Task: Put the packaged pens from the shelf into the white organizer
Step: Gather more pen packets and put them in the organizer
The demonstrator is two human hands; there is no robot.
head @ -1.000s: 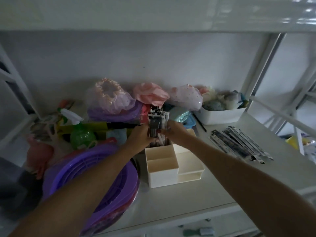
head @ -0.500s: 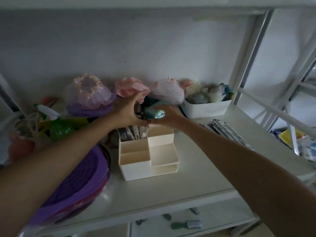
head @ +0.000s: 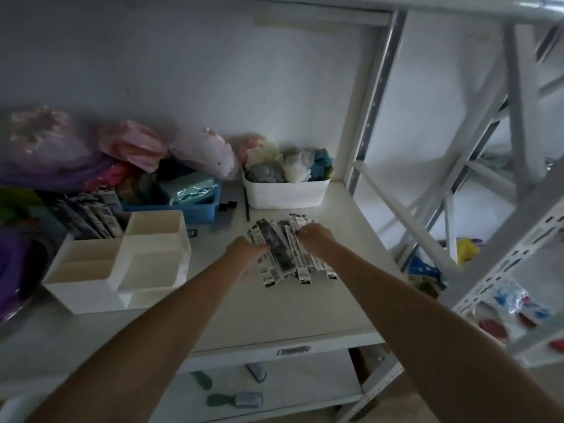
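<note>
Now | packaged pens [head: 283, 254] fanned on shelf [head: 305, 309] | left hand [head: 248, 251], right hand [head: 314, 238] flanking, touching; grip unclear

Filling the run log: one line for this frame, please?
phase: gathering | left hand and right hand: on packaged pens lying on shelf | white organizer: some pens in rear-left compartment

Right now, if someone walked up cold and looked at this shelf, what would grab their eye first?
Probably both hands, left hand and right hand, meeting on the fan of packaged pens lying mid-shelf. Next, the white organizer to the left, with more packaged pens standing in its back-left compartment. Behind, a white bin stuffed with soft, pale things sits against the wall.
</note>
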